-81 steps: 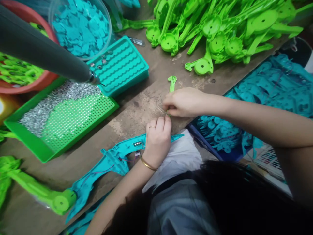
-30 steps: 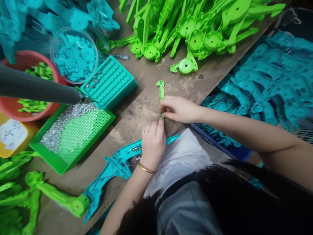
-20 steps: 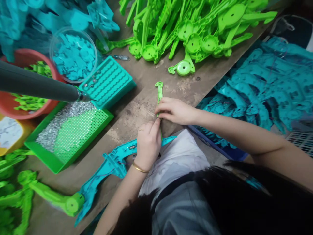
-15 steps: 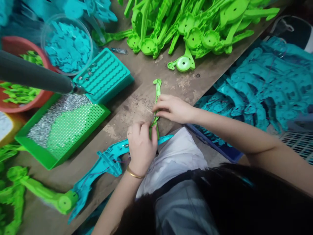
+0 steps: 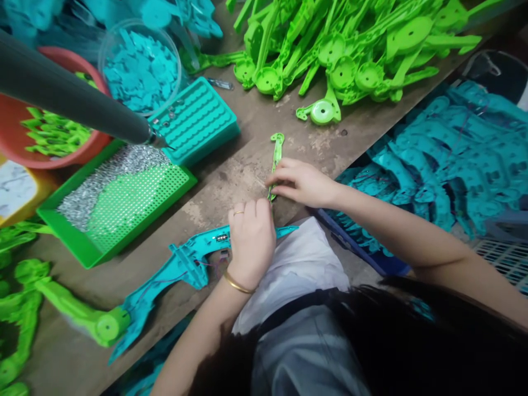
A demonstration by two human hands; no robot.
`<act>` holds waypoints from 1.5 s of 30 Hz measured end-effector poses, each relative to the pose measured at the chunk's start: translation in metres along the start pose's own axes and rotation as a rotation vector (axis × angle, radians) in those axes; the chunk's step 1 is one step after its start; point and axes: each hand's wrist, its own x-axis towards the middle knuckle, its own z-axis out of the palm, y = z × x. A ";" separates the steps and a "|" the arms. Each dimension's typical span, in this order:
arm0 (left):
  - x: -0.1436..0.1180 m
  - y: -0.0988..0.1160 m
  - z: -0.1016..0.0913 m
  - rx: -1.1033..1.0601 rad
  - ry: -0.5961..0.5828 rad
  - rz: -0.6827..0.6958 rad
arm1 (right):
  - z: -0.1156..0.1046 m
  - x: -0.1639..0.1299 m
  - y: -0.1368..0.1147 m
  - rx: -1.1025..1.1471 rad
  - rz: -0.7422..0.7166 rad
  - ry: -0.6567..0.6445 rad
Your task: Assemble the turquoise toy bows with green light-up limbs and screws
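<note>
A narrow light-green plastic part lies upright in the head view, its hooked top end on the table. My right hand is closed on its middle, thumb and fingertips pinching around a thin dark piece like a wire. At the lower end my left hand is closed, knuckles up, its fingertips and that end of the part hidden. Beneath the left hand lies a long blue plastic shell, shaped like a toy weapon half, with small metal springs or contacts and thin wires in it.
A dark screwdriver hangs at left over a green basket of screws and a teal tray. Behind stand a red bowl and a clear tub of small parts. Green parts pile up at the back; blue shells fill a crate at right.
The view has shifted slightly, so the table things sit further right. My left hand has rolled over, hiding its thumb and the green part's lower end. My right hand keeps its pinch.
</note>
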 end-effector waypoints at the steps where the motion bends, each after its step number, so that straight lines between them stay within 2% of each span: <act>1: 0.000 0.000 0.000 0.004 0.000 0.010 | 0.000 0.000 0.001 0.001 -0.008 0.000; 6: -0.002 -0.003 -0.004 -0.074 -0.008 0.052 | 0.001 -0.001 0.005 0.004 -0.055 0.009; 14: -0.010 -0.009 -0.001 -0.160 0.011 0.024 | 0.003 -0.004 0.000 -0.036 -0.056 0.052; 18: -0.008 -0.011 0.001 -0.296 0.000 -0.038 | 0.007 -0.014 -0.003 -0.060 -0.082 0.105; 22: -0.004 -0.015 -0.001 -0.565 0.016 -0.142 | 0.014 -0.021 0.000 -0.158 -0.094 0.131; 27: 0.002 -0.020 -0.006 -0.879 -0.010 -0.319 | 0.021 -0.021 0.002 -0.150 -0.127 0.227; 31: 0.005 -0.022 -0.008 -1.007 -0.044 -0.393 | 0.023 -0.019 0.000 -0.152 -0.113 0.293; 34: 0.006 -0.021 -0.008 -1.015 -0.043 -0.399 | 0.024 -0.019 -0.002 -0.140 -0.111 0.331; 38: 0.004 -0.018 -0.007 -0.889 0.014 -0.342 | 0.024 -0.020 -0.006 -0.084 -0.097 0.342; 45: 0.000 -0.019 -0.005 -0.809 0.027 -0.269 | 0.025 -0.021 -0.011 0.016 0.011 0.360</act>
